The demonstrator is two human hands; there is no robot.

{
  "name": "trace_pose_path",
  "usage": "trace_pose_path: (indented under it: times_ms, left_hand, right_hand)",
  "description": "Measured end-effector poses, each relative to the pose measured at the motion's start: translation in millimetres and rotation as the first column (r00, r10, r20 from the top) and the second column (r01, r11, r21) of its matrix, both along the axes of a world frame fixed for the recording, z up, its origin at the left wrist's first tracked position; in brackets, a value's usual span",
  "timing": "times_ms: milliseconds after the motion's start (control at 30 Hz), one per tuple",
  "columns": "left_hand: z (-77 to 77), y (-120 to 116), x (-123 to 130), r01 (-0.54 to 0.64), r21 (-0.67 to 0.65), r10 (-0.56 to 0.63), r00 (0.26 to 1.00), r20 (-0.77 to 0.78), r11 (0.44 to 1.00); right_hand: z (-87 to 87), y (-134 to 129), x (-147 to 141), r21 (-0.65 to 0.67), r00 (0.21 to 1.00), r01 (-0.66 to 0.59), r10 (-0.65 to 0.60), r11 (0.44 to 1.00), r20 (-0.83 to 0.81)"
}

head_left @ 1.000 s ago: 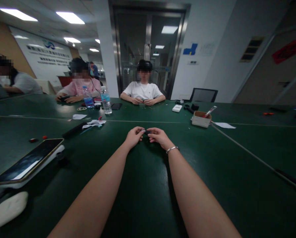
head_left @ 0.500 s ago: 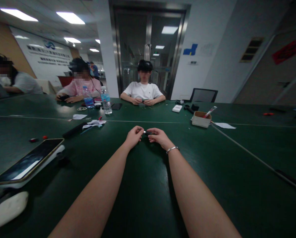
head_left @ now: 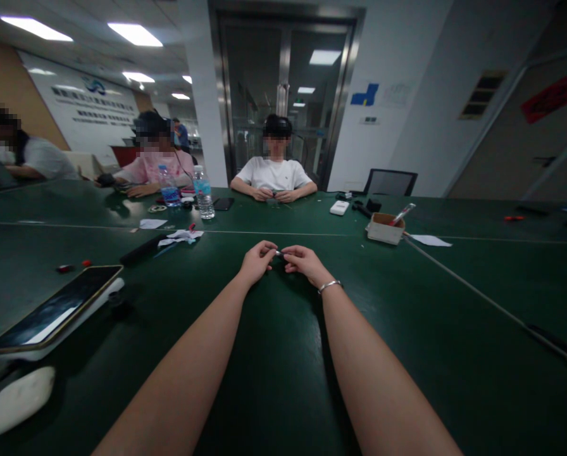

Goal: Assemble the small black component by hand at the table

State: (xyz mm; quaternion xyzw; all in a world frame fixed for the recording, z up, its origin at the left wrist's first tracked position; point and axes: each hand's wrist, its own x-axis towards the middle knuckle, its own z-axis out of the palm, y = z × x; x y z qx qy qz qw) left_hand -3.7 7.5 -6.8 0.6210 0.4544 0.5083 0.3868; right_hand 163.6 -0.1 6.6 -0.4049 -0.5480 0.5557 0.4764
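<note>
Small dark piece sits between both hands over the green table, left hand pinched on one end, right hand pinched on the other, probably fingertips only because it's tiny and two ends steady it; exact type too small to tell. Phone lies propped on a white block, likely to tilt its screen. Count: one piece, two pinching hands, one propped phone, two bottles, one open box.
</note>
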Motion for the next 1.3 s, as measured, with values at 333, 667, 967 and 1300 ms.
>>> trace_pose_path:
  times_ms: [333, 667, 967, 1300]
  left_hand:
    - [-0.2, 0.4, 1.3, -0.007, -0.038, 0.007, 1.0, 0.009, 0.999]
    - [0.9, -0.2, -0.2, 0.021, -0.013, -0.02, 0.999, 0.025, 1.0]
    - [2.6, -1.0, 0.7, 0.004, -0.048, -0.003, 1.0, 0.023, 0.999]
    - [1.2, -1.0, 1.1, 0.039, -0.005, -0.039, 0.996, 0.082, 0.999]
  right_hand:
    - [-1.5, 1.5, 0.2, -0.017, 1.0, 0.021, -0.022, 1.0, -0.007]
    - [-1.8, 1.4, -0.3, -0.004, 1.0, 0.003, -0.003, 1.0, -0.004]
    - [1.2, -0.5, -0.9, -0.009, 1.0, 0.011, -0.011, 1.0, 0.025]
    - [5.0, -1.5, -4.2, 0.09, 0.967, -0.044, 0.02, 0.995, 0.255]
